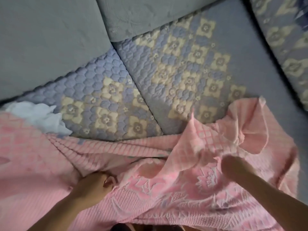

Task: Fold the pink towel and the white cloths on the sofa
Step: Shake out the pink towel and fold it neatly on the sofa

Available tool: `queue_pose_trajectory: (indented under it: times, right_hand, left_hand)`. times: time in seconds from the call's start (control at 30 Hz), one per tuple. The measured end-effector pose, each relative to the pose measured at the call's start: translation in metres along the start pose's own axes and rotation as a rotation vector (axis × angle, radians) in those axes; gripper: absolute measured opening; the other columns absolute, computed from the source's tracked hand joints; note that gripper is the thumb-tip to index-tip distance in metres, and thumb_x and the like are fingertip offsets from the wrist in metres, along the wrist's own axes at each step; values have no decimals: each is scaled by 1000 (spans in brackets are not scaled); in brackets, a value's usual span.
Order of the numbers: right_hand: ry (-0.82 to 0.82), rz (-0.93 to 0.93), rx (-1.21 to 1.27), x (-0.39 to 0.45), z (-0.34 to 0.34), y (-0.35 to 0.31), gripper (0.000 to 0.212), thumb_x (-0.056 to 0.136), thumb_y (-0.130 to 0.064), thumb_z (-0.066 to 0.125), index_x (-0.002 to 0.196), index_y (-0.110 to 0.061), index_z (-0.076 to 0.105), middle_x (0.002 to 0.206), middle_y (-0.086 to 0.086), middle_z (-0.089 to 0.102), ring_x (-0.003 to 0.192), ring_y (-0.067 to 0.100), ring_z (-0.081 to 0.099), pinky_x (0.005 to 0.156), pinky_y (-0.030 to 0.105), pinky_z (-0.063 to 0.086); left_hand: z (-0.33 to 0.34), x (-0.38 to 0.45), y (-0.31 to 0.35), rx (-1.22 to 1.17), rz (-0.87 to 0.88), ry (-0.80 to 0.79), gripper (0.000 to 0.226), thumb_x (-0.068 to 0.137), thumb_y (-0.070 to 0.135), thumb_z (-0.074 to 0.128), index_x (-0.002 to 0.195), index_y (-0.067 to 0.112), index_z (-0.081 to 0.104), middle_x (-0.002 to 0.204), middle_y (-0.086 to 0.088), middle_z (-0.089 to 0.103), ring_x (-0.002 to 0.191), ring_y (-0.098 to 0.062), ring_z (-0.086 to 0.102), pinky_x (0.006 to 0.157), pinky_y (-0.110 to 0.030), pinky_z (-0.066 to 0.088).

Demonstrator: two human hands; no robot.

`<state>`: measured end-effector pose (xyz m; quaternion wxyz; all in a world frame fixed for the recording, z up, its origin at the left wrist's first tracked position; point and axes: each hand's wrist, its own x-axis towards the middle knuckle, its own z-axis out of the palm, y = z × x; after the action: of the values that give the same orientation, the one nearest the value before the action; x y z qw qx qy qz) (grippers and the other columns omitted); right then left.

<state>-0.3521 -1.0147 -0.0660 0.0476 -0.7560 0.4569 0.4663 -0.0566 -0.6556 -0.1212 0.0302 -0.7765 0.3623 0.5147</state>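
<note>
Sofa [191, 67] fills the view, its seat cushions dressed in a quilted blue cover patterned with cream flower diamonds, and plain grey back cushions [50, 39] standing behind them at the top. A seam runs diagonally between two seat cushions, and a third patterned cushion shows at the far right edge.

Pink towel [166, 189] is spread in a rumpled sheet across the near edge of the seat, covering the whole lower part of the view, woven with a checked grid and a raised floral border. Its right portion is lifted and bunched, one corner sticking up in a peak above the seat.

White cloths [41, 117] sit in a crumpled heap at the left, on the seat just beyond the towel's far edge and touching it.

Left hand [95, 184] is down low in the middle, fingers curled tight around a gathered fold of the towel, fabric pulled into ridges leading away from the grip.

Right hand [233, 165] is blurred with motion, pressed in among the raised folds on the right; whether its fingers are closed on the cloth or loose, I cannot tell.
</note>
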Motion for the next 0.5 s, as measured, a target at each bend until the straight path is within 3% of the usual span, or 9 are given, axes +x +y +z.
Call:
queue_pose_trajectory:
  times: [0.07,0.1,0.17,0.2,0.23,0.3,0.4,0.47,0.5]
  right_hand:
    - [404,2,274,13,-30,-26,16,98,-27,47,100,-26,63,91,4,62,82,31,63,69,39,54]
    - [478,-39,393,22,-50,-41,20,98,-29,50,115,-28,60,111,6,64,97,34,63,79,44,56]
    - [198,-241,573,36,-79,-74,60,96,-30,64,150,-27,39,152,8,43,133,34,47,104,48,44]
    - [33,-358,538,44,-82,-87,74,94,-31,68,156,-23,29,158,6,35,139,32,42,109,44,38]
    - [-95,-407,412,42,-84,-95,79,93,-33,70,157,-22,26,158,5,37,138,29,44,109,39,38]
    - [-64,-432,329,35,-80,-96,66,92,-33,68,149,-23,38,138,4,57,117,26,61,94,36,48]
    - [220,-316,617,14,-83,-71,19,98,-23,61,116,-22,68,83,1,70,69,20,67,65,39,58]
    - [445,-177,599,16,-96,-42,13,99,-24,60,89,-22,69,75,-1,65,67,22,64,64,40,55]
    - [424,-151,572,14,-111,-31,16,98,-21,61,82,-21,64,77,1,64,67,25,63,63,42,55]
  left_hand:
    - [-1,5,-3,0,-13,-47,38,94,57,38,75,25,47,81,5,67,92,-18,69,78,-32,50]
    - [-2,7,-4,-7,-32,-80,36,96,54,42,72,27,45,72,8,58,89,-18,68,77,-31,49]
    - [-5,6,-5,-43,-42,-131,32,97,45,52,68,31,49,64,13,54,80,-16,67,73,-31,49]
    - [-6,6,-4,-69,-45,-136,30,96,44,53,67,33,53,63,12,56,75,-14,66,70,-31,48]
    - [-10,3,0,-51,-42,-153,32,96,45,53,67,32,54,63,10,57,71,-10,63,69,-32,47]
    - [-17,-3,6,25,-29,-194,38,99,44,50,67,24,51,64,9,56,68,-1,58,64,-28,43]
    - [-30,-13,20,6,10,-300,44,98,50,53,65,21,53,58,20,59,57,8,55,50,-9,34]
    - [-48,-24,31,24,45,-381,47,94,59,52,65,22,53,55,22,57,54,5,54,50,-10,34]
    - [-61,-23,31,55,72,-414,47,93,61,51,67,22,53,56,15,56,55,1,52,54,-16,37]
